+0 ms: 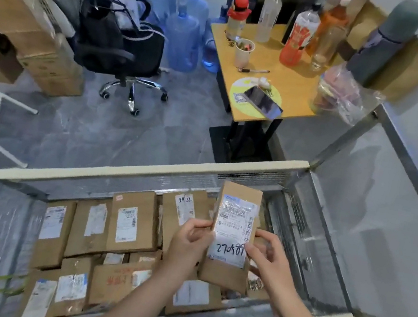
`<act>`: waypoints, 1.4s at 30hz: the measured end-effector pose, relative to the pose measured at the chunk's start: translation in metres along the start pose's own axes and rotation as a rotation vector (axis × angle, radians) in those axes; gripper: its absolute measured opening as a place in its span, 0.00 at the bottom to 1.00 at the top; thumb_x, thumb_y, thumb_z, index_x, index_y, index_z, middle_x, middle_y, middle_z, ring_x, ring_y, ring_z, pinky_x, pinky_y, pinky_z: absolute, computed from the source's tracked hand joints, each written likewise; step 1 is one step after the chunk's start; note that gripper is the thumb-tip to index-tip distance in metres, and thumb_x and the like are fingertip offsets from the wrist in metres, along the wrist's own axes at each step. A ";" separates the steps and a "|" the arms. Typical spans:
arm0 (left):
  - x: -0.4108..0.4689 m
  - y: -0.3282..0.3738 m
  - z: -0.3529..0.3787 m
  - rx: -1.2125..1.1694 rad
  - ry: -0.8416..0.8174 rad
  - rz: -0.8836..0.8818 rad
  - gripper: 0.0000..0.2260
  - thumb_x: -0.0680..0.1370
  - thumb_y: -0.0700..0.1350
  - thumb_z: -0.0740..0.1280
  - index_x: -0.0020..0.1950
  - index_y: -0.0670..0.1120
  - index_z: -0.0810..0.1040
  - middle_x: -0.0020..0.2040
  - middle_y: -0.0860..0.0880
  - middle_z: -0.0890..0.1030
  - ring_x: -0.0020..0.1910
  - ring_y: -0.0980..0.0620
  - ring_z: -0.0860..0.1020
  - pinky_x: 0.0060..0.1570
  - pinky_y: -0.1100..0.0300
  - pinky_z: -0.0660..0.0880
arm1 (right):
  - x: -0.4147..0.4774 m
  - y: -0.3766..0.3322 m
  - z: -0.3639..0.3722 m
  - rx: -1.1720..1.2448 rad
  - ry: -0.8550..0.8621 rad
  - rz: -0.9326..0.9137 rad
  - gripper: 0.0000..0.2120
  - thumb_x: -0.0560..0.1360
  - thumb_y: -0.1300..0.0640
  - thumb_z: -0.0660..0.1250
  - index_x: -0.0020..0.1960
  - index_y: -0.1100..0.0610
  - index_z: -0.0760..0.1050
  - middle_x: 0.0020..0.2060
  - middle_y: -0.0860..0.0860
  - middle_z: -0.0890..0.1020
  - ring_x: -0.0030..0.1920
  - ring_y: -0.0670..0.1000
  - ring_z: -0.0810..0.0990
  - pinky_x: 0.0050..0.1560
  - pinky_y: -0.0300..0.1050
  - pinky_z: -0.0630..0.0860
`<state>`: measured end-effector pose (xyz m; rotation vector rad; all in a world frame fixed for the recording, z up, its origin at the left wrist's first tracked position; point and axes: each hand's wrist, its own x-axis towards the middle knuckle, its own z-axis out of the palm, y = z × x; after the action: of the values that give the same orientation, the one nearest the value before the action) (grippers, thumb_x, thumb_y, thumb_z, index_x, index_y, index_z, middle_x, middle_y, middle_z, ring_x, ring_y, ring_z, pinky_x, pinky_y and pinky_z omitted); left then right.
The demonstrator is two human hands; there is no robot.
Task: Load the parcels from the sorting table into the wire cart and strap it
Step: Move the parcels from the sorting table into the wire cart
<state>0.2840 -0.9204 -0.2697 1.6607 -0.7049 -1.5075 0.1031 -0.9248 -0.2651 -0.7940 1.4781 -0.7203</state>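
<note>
While curled rather than spread: left fingers (197, 227) pinching the left edge of a brown cardboard parcel (223, 274), right fingers (266, 237) pinching its right edge, with the right thumb tip resting on the shipping label (234, 227) beside a handwritten number. Left hand (186, 249) and right hand (269, 262) facing each other, parcel upright between them, label toward the camera. Held above the right part of the wire cart (144, 172), clear of the load. Below and to the left, inside the cart: packed parcels (133, 217) lying flat, labels up, edge to edge. Mesh walls covered with clear film; pale strip along the far rim. Far right: wooden desk (292, 89) bearing a smartphone (262, 102), paper cup (243, 54) and drink bottles (270, 10). Far left: office chair (124, 59) with a black bag (100, 24); blue water jugs (181, 39) behind; stacked cartons (17, 21) at the left edge.
</note>
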 end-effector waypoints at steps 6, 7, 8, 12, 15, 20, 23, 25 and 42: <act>0.062 -0.037 0.072 -0.040 0.069 -0.134 0.08 0.78 0.36 0.69 0.55 0.46 0.78 0.49 0.56 0.83 0.46 0.61 0.82 0.41 0.69 0.77 | 0.081 0.028 -0.055 -0.088 -0.002 0.111 0.14 0.77 0.58 0.70 0.60 0.46 0.74 0.54 0.49 0.82 0.52 0.47 0.83 0.43 0.42 0.78; 0.073 -0.045 0.081 -0.051 0.067 -0.151 0.08 0.78 0.36 0.69 0.55 0.45 0.78 0.48 0.56 0.83 0.45 0.63 0.82 0.42 0.68 0.78 | 0.095 0.035 -0.061 -0.104 -0.007 0.127 0.14 0.77 0.58 0.69 0.60 0.47 0.73 0.54 0.49 0.82 0.51 0.47 0.82 0.42 0.40 0.77; 0.085 -0.055 0.088 -0.053 0.064 -0.166 0.08 0.78 0.36 0.69 0.55 0.46 0.79 0.48 0.56 0.83 0.45 0.65 0.82 0.43 0.66 0.79 | 0.110 0.041 -0.066 -0.119 -0.012 0.140 0.13 0.77 0.58 0.69 0.60 0.47 0.73 0.54 0.48 0.81 0.51 0.46 0.82 0.41 0.39 0.76; 0.136 -0.101 0.102 -0.063 0.112 -0.245 0.08 0.78 0.40 0.70 0.55 0.49 0.79 0.51 0.55 0.84 0.51 0.60 0.82 0.51 0.59 0.80 | 0.176 0.079 -0.074 -0.183 -0.056 0.180 0.13 0.77 0.58 0.70 0.59 0.46 0.74 0.54 0.44 0.79 0.53 0.43 0.79 0.44 0.39 0.77; 0.179 -0.133 0.106 -0.082 0.199 -0.287 0.07 0.77 0.41 0.70 0.54 0.49 0.79 0.51 0.53 0.84 0.52 0.56 0.82 0.53 0.57 0.80 | 0.223 0.110 -0.066 -0.210 -0.081 0.220 0.16 0.76 0.57 0.71 0.62 0.48 0.74 0.57 0.46 0.79 0.57 0.45 0.78 0.57 0.49 0.78; 0.251 -0.186 0.115 -0.034 0.286 -0.237 0.08 0.78 0.37 0.68 0.55 0.48 0.77 0.51 0.52 0.83 0.52 0.56 0.81 0.53 0.61 0.78 | 0.297 0.162 -0.049 -0.225 -0.132 0.207 0.18 0.78 0.54 0.68 0.66 0.46 0.71 0.60 0.45 0.77 0.55 0.40 0.77 0.51 0.44 0.79; 0.285 -0.216 0.118 0.068 0.259 -0.170 0.09 0.79 0.38 0.66 0.56 0.50 0.75 0.51 0.56 0.82 0.48 0.67 0.79 0.47 0.72 0.74 | 0.337 0.188 -0.045 -0.245 -0.157 0.221 0.18 0.78 0.54 0.67 0.67 0.45 0.70 0.60 0.45 0.76 0.55 0.40 0.77 0.55 0.47 0.79; 0.303 -0.230 0.116 0.133 0.228 -0.122 0.10 0.79 0.38 0.66 0.57 0.51 0.75 0.50 0.60 0.81 0.46 0.69 0.78 0.46 0.74 0.73 | 0.361 0.205 -0.044 -0.281 -0.170 0.231 0.17 0.78 0.53 0.68 0.65 0.44 0.70 0.62 0.47 0.76 0.62 0.47 0.75 0.64 0.55 0.75; 0.365 -0.307 0.146 0.882 0.168 -0.206 0.40 0.80 0.45 0.63 0.78 0.35 0.37 0.79 0.37 0.46 0.78 0.42 0.51 0.77 0.52 0.55 | 0.438 0.288 -0.003 -0.579 -0.261 0.223 0.31 0.79 0.64 0.62 0.77 0.44 0.61 0.67 0.47 0.75 0.58 0.47 0.77 0.43 0.32 0.73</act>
<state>0.1643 -1.0746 -0.7287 2.5361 -1.2433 -1.2256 0.0766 -1.1217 -0.7504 -1.0877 1.5155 -0.0035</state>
